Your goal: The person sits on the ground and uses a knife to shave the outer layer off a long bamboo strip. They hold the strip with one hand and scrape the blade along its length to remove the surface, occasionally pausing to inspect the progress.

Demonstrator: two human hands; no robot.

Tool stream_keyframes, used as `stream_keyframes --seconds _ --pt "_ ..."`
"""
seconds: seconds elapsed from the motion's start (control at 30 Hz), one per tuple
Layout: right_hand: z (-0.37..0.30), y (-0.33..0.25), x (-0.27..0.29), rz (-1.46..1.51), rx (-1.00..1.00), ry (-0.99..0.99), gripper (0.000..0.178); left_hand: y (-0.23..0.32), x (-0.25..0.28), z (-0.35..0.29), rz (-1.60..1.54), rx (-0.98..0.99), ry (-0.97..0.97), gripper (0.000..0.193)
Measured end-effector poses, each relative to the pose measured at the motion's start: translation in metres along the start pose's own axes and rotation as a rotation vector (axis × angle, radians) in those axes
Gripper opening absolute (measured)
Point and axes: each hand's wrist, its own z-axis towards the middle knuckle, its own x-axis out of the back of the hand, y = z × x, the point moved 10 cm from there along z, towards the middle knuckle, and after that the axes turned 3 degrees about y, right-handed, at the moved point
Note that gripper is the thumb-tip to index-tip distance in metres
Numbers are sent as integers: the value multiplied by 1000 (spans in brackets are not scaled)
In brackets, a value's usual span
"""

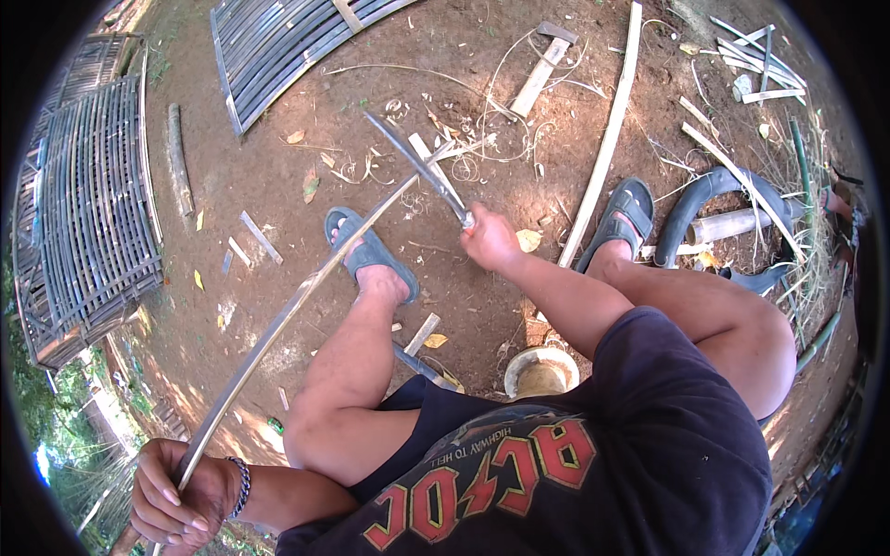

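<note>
My left hand (176, 496), wearing a chain bracelet at the wrist, is closed around the lower end of a long thin bamboo strip (287, 310). From there the strip slants up and to the right over my left sandal. In my right hand (491, 239) is the handle of a long-bladed knife (413, 157), its blade pointing up and to the left. The blade crosses the strip close to the strip's far end; whether it touches or cuts in, I cannot tell. Thin curled shavings (464, 167) lie on the dirt beyond the blade.
A hatchet (542, 74) lies ahead, with a long pale bamboo slat (607, 139) to its right. Slatted bamboo panels (97, 195) stand at the left. A black rubber tube (681, 208) is by my right sandal (623, 222). Near my lap sits a bowl (556, 357).
</note>
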Motion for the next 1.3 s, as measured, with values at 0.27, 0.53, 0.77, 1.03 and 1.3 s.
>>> stream_keyframes --seconds 0.27,0.53,0.77,1.03,1.3 --pt "-47 -50 -5 94 222 -15 32 -12 -21 -4 35 67 -82 36" --pt "-62 -106 5 182 332 28 36 -8 18 -1 107 -37 338 67" --pt "-95 -183 30 121 432 -93 28 -5 12 -10 157 -47 261 67" --pt "-119 -197 38 74 417 -118 28 -5 -1 -21 191 -106 307 67" --pt "-102 -170 32 -83 370 -115 33 4 -2 -31 259 -143 346 65"
